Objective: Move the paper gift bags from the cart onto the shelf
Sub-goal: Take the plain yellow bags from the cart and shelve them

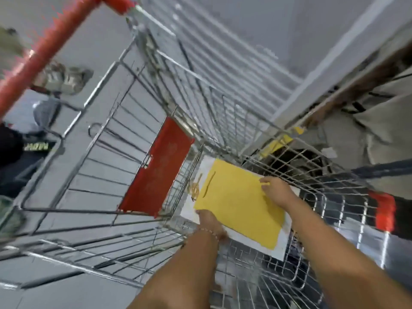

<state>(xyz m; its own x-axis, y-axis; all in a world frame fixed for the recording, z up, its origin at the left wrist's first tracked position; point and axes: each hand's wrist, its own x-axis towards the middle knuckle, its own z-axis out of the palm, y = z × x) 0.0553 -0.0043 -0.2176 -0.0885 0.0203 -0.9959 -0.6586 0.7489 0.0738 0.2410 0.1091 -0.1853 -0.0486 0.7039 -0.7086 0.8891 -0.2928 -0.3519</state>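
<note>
A flat yellow paper gift bag (236, 201) lies on a white bag (281, 244) at the bottom of the wire cart (223, 112). Its rope handle (195, 188) sticks out at the left end. My left hand (210, 223) grips the stack's near edge, fingers under the yellow bag. My right hand (277, 190) pinches the yellow bag's far edge from above. Both forearms reach down into the basket. The picture is blurred by motion.
The cart has a red handle bar (51, 47) and a red child-seat flap (156, 170). A shelf unit (334, 70) with beige bags (383, 121) stands at the right. A person's shoes (66, 79) are on the grey floor at left.
</note>
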